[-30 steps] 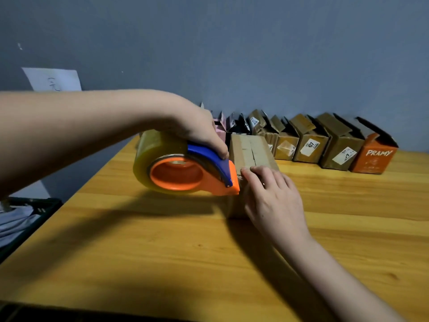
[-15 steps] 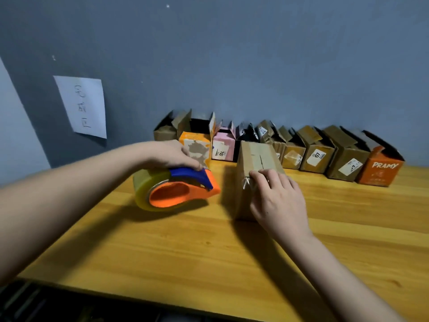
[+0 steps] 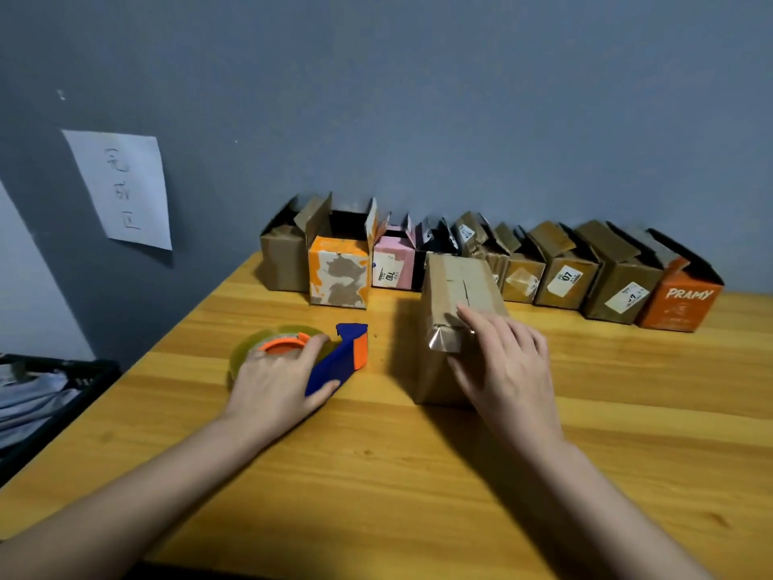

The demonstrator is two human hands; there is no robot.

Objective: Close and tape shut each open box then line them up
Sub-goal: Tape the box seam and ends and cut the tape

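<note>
- Box [image 3: 456,295] mid-surface, flaps closed, tape strip along top seam w/ loose end folded over near edge.
- R hand [image 3: 508,370] flat on near end of box, fingers [image 3: 472,318] straight, pressing tape end down; grasping nothing.
- L hand [image 3: 278,383] resting on tape gun [image 3: 330,357], lying on surface [image 3: 418,475] just left of box; fingers loosely draped over roll & blue handle, no firm clench visible.
- Step, by the look: finishing seal on this box, smoothing tape tail.
- Row of open boxes [image 3: 564,274] along back wall, flaps up, not yet taped.
- Next likely: rub tail flat, slide box to its line-up spot, pull fresh open box fwd, fold flaps, regrip gun.
- Note [image 3: 121,190] on wall, unreadable.
</note>
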